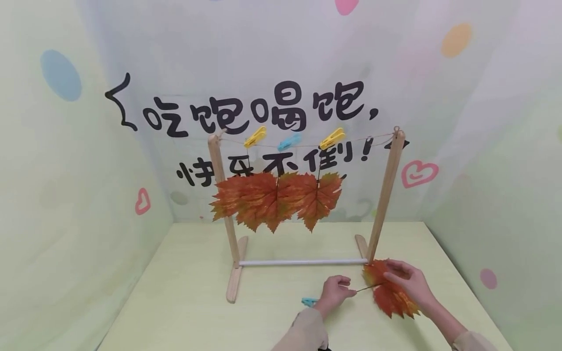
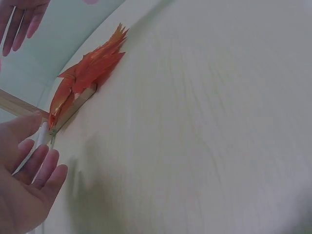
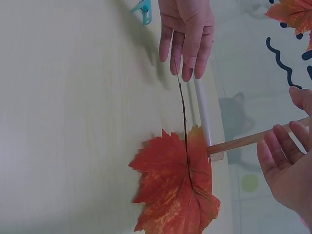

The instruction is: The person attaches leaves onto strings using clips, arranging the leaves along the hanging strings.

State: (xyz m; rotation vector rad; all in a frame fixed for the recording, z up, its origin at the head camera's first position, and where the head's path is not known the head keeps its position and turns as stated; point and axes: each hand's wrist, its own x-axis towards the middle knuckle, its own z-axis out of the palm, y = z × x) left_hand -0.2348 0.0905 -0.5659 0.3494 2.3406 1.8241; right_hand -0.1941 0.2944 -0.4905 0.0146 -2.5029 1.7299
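A red-orange artificial maple leaf (image 1: 392, 301) lies at the right foot of a wooden stand, its thin dark stem (image 3: 184, 114) pointing left. My left hand (image 1: 335, 293) is at the stem's free end, its fingertips right beside it; the left wrist view shows thumb and fingers apart. Over the leaf hovers my right hand (image 1: 410, 282), with thumb and fingers (image 3: 275, 141) spread and nothing between them. A blue clothespin (image 1: 309, 302) lies on the table by my left wrist, partly hidden by that hand.
The stand's wooden posts (image 1: 386, 195) carry a string with two yellow clothespins (image 1: 332, 139) and a blue one (image 1: 289, 142). Similar leaves (image 1: 276, 197) hang below it, overlapping. A white rod (image 1: 303, 263) joins the feet. Printed cloth walls (image 1: 66, 170) surround the table.
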